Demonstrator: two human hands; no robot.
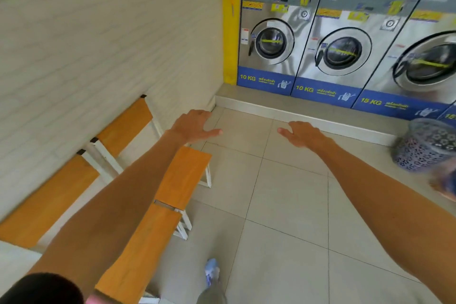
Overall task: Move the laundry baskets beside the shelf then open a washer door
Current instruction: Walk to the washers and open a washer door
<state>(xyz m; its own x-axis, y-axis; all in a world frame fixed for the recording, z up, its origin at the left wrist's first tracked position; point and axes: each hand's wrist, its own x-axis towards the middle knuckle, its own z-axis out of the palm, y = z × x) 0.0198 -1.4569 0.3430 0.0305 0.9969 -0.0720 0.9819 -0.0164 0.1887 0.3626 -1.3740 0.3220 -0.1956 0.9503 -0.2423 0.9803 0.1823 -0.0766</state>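
Three steel front-load washers stand on a raised step at the back: a left washer (270,42), a middle washer (344,53) and a right washer (429,66). Their round doors are closed. A blue perforated laundry basket (423,145) stands on the floor at the right edge, in front of the step. My left hand (195,127) and my right hand (304,134) are stretched out over the floor, fingers apart, holding nothing. Both are well short of the washers and apart from the basket.
Orange-and-white chairs (177,175) line the left wall under my left arm. A grey step (271,106) runs in front of the washers. The tiled floor (283,205) lies ahead. My foot (212,271) shows at the bottom.
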